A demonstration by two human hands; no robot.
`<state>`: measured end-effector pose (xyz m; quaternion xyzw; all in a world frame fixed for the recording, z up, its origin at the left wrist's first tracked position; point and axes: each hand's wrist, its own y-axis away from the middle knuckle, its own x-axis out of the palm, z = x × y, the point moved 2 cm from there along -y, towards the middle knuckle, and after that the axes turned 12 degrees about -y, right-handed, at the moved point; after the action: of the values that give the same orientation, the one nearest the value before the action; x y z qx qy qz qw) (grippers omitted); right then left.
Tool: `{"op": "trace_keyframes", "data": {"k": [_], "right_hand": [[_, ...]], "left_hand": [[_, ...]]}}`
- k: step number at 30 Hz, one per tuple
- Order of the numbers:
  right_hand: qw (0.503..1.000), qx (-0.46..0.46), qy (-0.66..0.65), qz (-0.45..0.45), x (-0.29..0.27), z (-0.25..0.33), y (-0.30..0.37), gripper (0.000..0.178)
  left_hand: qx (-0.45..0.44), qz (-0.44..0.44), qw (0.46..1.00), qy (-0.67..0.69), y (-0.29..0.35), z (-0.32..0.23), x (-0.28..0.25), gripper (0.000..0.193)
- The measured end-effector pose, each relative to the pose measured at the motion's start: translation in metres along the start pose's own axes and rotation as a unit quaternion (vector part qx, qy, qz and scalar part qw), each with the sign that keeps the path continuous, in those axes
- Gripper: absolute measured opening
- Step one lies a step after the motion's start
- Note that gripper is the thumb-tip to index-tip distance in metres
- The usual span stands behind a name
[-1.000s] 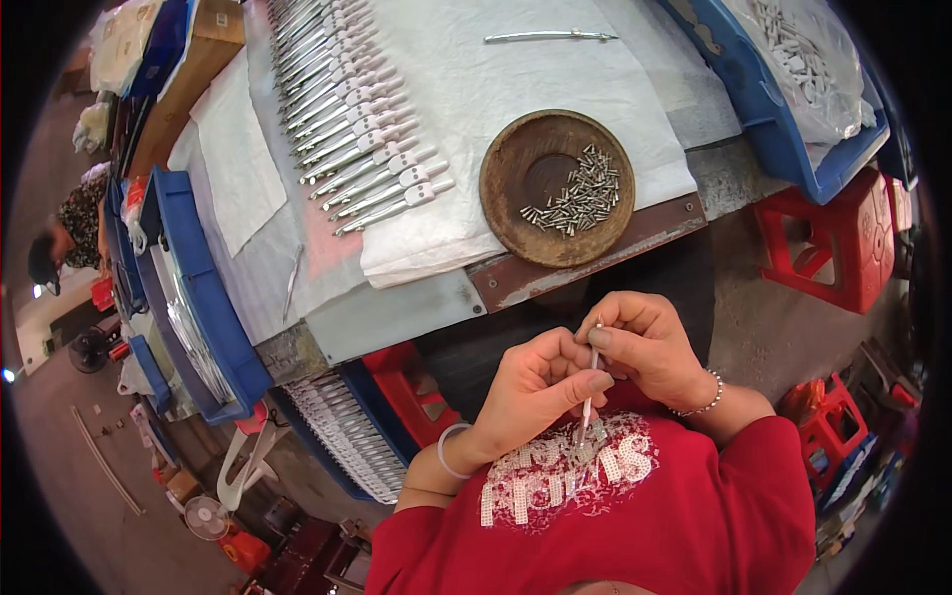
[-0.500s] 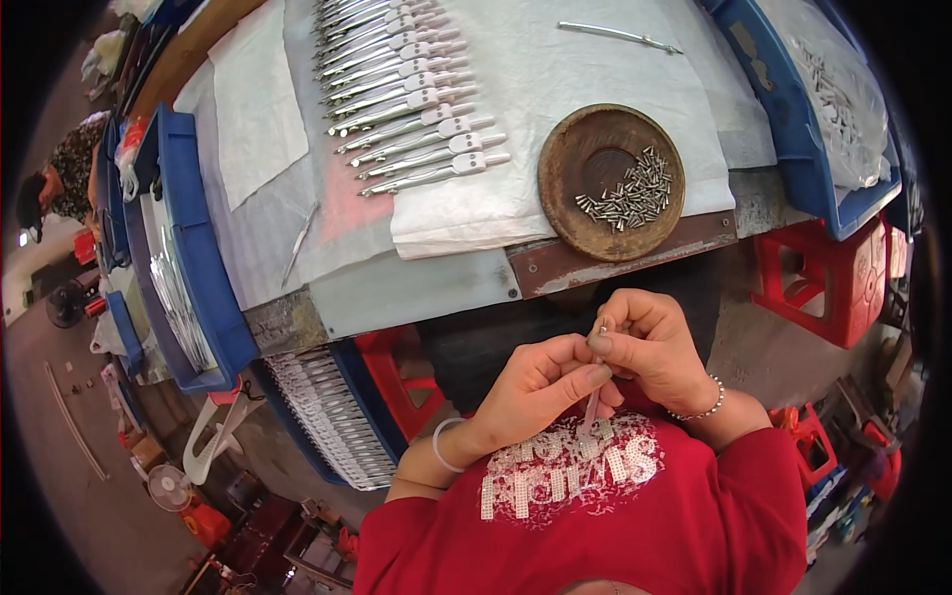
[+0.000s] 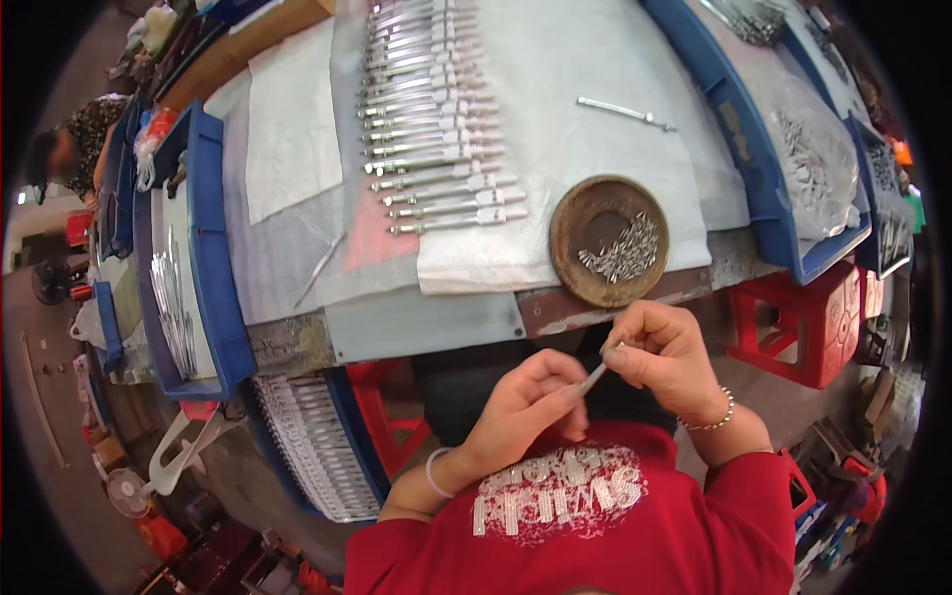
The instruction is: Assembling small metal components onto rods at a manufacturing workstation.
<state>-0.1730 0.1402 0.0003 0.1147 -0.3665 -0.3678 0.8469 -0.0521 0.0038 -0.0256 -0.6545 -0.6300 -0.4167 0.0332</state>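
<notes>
In front of my chest, just off the table's near edge, my left hand (image 3: 534, 405) is closed with thumb and fingers on a slim pale piece (image 3: 594, 378). My right hand (image 3: 662, 362) pinches its upper end, where a tiny shiny bit shows between the fingertips; the rest there is hidden. Closest to my hands on the table is a round brown wooden dish (image 3: 575, 281) with a heap of small metal pins (image 3: 627, 250). Farther back lies a long row of slim metal tools with white ends (image 3: 451, 198), side by side.
One metal rod (image 3: 627, 113) lies alone on the white cloth. Blue bins flank the table: the left bin (image 3: 210, 248) holds thin rods, the right one (image 3: 729, 119) bagged metal parts. Below stand red stools (image 3: 803, 332) and a crate of metal pieces (image 3: 315, 446). Another person (image 3: 84, 149) is far left.
The view has shifted, so the table sits lower in the picture. My hands have moved slightly apart, and the pale piece now slants up to the right between them.
</notes>
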Motion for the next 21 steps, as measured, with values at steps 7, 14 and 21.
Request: {"op": "trace_keyframes", "data": {"k": [7,14,21], "right_hand": [[0.759,-0.352,0.532,-0.131,-0.019,0.107,-0.084,0.024],[0.494,-0.315,0.798,-0.141,-0.018,0.100,-0.132,0.011],[0.762,-0.353,0.543,-0.003,0.034,0.097,-0.032,0.019]], "left_hand": [[0.173,-0.174,0.968,-0.048,0.031,-0.019,-0.015,0.006],[0.294,-0.145,0.943,-0.059,0.052,-0.012,-0.020,0.019],[0.276,-0.162,0.935,-0.154,0.051,-0.017,-0.020,0.021]]}}
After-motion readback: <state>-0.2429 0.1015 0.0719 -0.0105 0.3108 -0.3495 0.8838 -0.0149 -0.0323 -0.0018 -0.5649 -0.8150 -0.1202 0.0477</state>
